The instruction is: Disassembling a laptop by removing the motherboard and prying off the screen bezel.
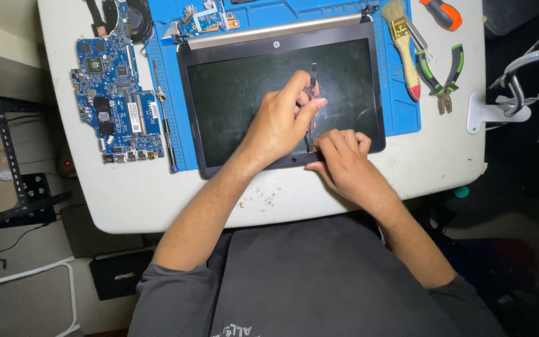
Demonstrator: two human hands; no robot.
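- A laptop screen panel (269, 100) with a black bezel is laid flat on a blue work mat (400, 118), which lies on a white table (157, 200).
- A thin dark metal tool (312, 93) is held upright over the lower middle of the screen; its tip is placed at the lower bezel, near the small round camera hole.
- The left hand (279, 125) is closed around the upper part of the tool, with the thumb and the first fingers pinching its shaft.
- The right hand (343, 159) is set on the lower edge of the panel, just beside the tool tip; its fingers are curled and pressed together on the bezel, and it cannot be told whether the tool is also gripped by it.
- A blue circuit board (113, 93) is seen at the left of the mat, on the table.
- A brush (403, 47) and a pair of green-handled pliers (441, 78) are placed at the right, well apart from the hands.
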